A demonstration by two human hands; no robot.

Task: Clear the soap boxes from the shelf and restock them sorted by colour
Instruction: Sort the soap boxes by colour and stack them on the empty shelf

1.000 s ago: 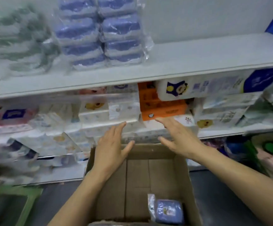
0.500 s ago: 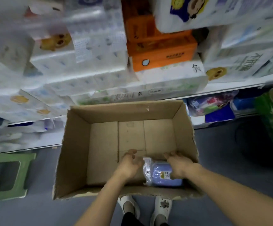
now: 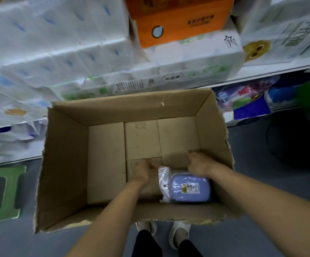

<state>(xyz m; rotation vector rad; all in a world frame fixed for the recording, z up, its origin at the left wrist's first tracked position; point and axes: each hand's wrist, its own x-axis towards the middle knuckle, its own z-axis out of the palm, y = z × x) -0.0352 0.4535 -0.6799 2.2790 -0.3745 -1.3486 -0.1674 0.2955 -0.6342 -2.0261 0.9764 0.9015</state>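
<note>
Both hands still reach into the carton (image 3: 65, 164): left hand (image 3: 141, 170) and right hand (image 3: 198, 164) grips curled beside the labelled purple soap box (image 3: 190, 188).

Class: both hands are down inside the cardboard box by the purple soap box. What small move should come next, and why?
Probably close both hands on the purple soap box and lift it out. The left hand and right hand flank its far end inside the cardboard box, which holds nothing else.

Person seen from above: both forearms bare, no sleeves, no rings or watch visible on left hand (image 3: 141, 170) or right hand (image 3: 199, 164). Dark trousers (image 3: 146, 243); white shoes (image 3: 179, 231).
</note>
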